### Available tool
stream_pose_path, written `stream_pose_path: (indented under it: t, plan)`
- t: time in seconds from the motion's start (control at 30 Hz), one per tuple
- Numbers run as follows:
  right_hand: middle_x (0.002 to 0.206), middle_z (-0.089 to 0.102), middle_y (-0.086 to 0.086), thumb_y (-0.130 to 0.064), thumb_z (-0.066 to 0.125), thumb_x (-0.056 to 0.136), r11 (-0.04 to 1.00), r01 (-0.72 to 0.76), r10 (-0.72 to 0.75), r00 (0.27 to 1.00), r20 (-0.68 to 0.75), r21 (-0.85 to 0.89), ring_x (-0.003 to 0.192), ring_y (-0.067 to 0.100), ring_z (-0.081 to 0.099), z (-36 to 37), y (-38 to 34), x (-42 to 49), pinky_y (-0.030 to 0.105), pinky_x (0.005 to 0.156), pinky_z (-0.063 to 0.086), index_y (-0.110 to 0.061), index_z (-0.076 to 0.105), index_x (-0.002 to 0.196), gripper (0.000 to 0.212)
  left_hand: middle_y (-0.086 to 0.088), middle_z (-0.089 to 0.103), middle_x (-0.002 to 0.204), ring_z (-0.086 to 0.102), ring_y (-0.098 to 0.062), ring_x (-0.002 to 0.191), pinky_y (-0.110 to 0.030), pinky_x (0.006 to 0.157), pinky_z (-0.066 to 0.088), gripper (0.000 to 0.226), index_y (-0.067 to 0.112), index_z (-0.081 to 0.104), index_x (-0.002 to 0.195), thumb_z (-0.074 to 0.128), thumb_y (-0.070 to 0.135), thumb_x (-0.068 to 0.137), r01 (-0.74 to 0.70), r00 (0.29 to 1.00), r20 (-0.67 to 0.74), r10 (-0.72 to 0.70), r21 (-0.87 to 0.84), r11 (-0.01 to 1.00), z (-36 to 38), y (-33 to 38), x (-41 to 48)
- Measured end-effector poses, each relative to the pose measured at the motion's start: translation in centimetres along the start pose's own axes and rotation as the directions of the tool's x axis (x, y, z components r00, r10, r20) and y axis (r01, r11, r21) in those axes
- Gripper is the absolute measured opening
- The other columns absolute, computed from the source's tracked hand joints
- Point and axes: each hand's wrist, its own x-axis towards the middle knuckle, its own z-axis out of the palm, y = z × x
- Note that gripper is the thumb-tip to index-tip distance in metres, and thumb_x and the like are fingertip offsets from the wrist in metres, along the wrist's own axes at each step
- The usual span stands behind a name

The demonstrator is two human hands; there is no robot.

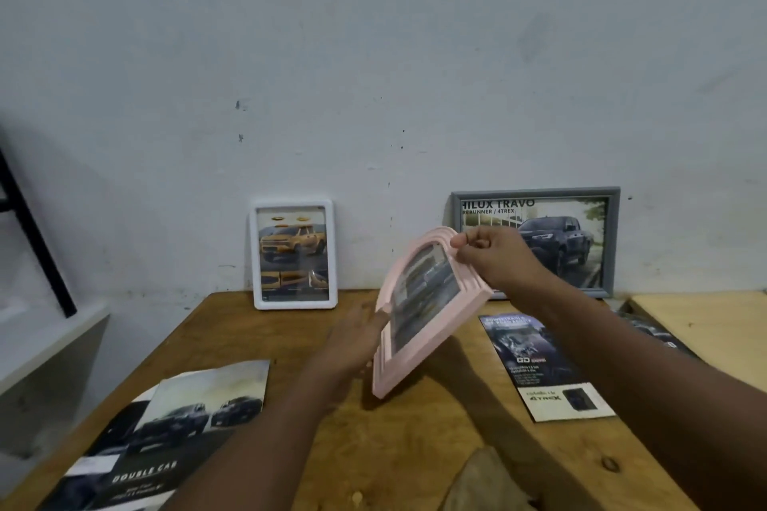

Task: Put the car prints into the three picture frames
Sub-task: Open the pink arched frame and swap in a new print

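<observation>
Wooden worktop (415, 448) against a pale wall. At the back right a grey frame (535, 192) leans on the wall with a dark pickup print in it. At the back, left of centre, a white frame (294, 305) also leans there, holding a yellow pickup print. A large car brochure (182, 419) lies flat at the near left and a narrow leaflet (539, 365) at the right. The third item, a pink arched frame (384, 382), is held tilted above the middle of the worktop. It sits between the two standing frames but nearer the viewer, touching neither. A dark car print (423, 295) shows behind its front pane. The right hand (494, 257) pinches the top of the arch with thumb and fingers. The left hand (357, 340) is at the lower left edge, too blurred to say whether it grips the frame or only steadies it. Judged step: check the fit, then stand the frame up. To do this well, keep the fingers on the pink rim and off the pane, and check that the print fills the arch with no gap. Lower the flat bottom edge onto bare wood in the gap between the white and grey frames, then tip the arch back to the wall. Give it enough lean that the foot will not slide. The right wrist is close in front of the grey frame, so draw it away gently.
</observation>
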Motion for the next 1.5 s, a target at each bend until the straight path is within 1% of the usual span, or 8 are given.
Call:
stream_pose_path:
  t: [0.13, 0.33, 0.47, 0.57, 1.0, 1.13, 1.33, 1.5]
  plan:
    - [0.085, 0.069, 0.023, -0.011, 0.067, 0.090, 0.991, -0.016, 0.015, 1.000, -0.009, -0.130, 0.073, 0.022, 0.061, 0.7, -2.2, -0.6, 0.039, 0.068, 0.057, 0.002, 0.072, 0.085, 0.014, -0.004, 0.065, 0.117, 0.067, -0.022, 0.098, -0.040, 0.088, 0.058, 0.052, 0.035, 0.045, 0.138, 0.034, 0.067, 0.099, 0.009, 0.996, 0.085, -0.014, 0.058, 0.998, 0.8, 0.2, -1.4]
    - [0.079, 0.064, 0.012, -0.011, 0.062, 0.093, 0.992, -0.009, 0.028, 0.988, 0.153, -0.122, 0.060, 0.018, 0.058, 3.8, -5.1, -2.7, 0.025, 0.043, 0.047, -0.003, 0.067, 0.099, 0.010, -0.006, 0.061, 0.122, 0.065, -0.026, 0.099, -0.050, 0.091, 0.056, 0.053, 0.023, 0.041, 0.143, 0.024, 0.056, 0.106, -0.187, 0.980, -0.068, 0.188, 0.018, 0.982, -1.7, 5.2, -1.2]
    - [0.100, 0.066, 0.009, -0.025, 0.064, 0.093, 0.970, 0.098, -0.040, 0.967, 0.251, -0.223, 0.080, 0.021, 0.065, 6.4, -5.2, -3.0, 0.033, 0.060, 0.056, -0.021, 0.059, 0.119, 0.027, -0.009, 0.062, 0.134, 0.062, -0.032, 0.112, -0.050, 0.099, 0.049, 0.065, 0.022, 0.040, 0.150, 0.027, 0.063, 0.102, -0.194, 0.974, -0.138, 0.180, -0.099, 0.976, -5.2, 7.7, -0.8]
    - [0.114, 0.064, 0.006, -0.034, 0.065, 0.092, 0.954, 0.066, 0.020, 0.959, 0.283, -0.294, 0.096, 0.022, 0.064, 7.7, -2.7, -2.9, 0.036, 0.076, 0.057, -0.023, 0.053, 0.127, 0.038, -0.005, 0.058, 0.140, 0.056, -0.022, 0.121, -0.041, 0.106, 0.042, 0.064, 0.022, 0.046, 0.147, 0.036, 0.064, 0.100, -0.182, 0.975, -0.108, 0.194, 0.114, 0.977, -7.0, 7.0, -0.9]
    - [0.147, 0.034, 0.013, -0.051, 0.066, 0.085, 0.724, -0.147, 0.229, 0.973, 0.034, -0.674, 0.132, 0.035, 0.039, 7.6, 9.0, -6.2, 0.048, 0.106, 0.042, -0.021, 0.038, 0.142, 0.070, -0.001, 0.054, 0.145, 0.057, -0.024, 0.123, -0.029, 0.076, 0.051, 0.050, 0.028, 0.044, 0.148, 0.045, 0.051, 0.103, 0.033, 0.997, -0.078, -0.010, 0.302, 0.953, -3.5, -4.0, -2.6]
    - [0.145, 0.037, 0.016, -0.058, 0.069, 0.080, 0.699, -0.203, 0.235, 0.971, -0.048, -0.686, 0.134, 0.038, 0.037, 7.8, 9.0, -6.1, 0.048, 0.107, 0.040, -0.020, 0.036, 0.142, 0.080, 0.004, 0.058, 0.138, 0.060, -0.016, 0.109, -0.034, 0.082, 0.058, 0.049, 0.030, 0.044, 0.146, 0.048, 0.051, 0.102, -0.072, 0.989, -0.085, 0.121, 0.439, 0.896, -2.5, -4.8, -2.8]
    - [0.139, 0.040, 0.012, -0.063, 0.070, 0.077, 0.665, -0.139, 0.119, 0.990, -0.079, -0.733, 0.128, 0.036, 0.038, 7.6, 8.5, -5.9, 0.049, 0.103, 0.040, -0.024, 0.046, 0.131, 0.071, -0.003, 0.041, 0.156, 0.042, -0.024, 0.138, -0.045, 0.108, 0.044, 0.063, 0.031, 0.026, 0.156, 0.041, 0.058, 0.101, -0.186, 0.977, 0.043, 0.207, 0.636, 0.749, -1.6, -6.0, -2.8]
    - [0.135, 0.038, 0.008, -0.056, 0.082, 0.068, 0.801, -0.143, 0.120, 0.990, -0.078, -0.581, 0.119, 0.031, 0.050, 6.7, 7.4, -5.3, 0.046, 0.095, 0.050, -0.024, 0.049, 0.124, 0.072, -0.004, 0.042, 0.157, 0.044, -0.026, 0.138, -0.045, 0.108, 0.043, 0.069, 0.026, 0.020, 0.159, 0.030, 0.063, 0.102, -0.171, 0.981, 0.048, 0.190, 0.685, 0.708, -1.8, -6.4, -2.7]
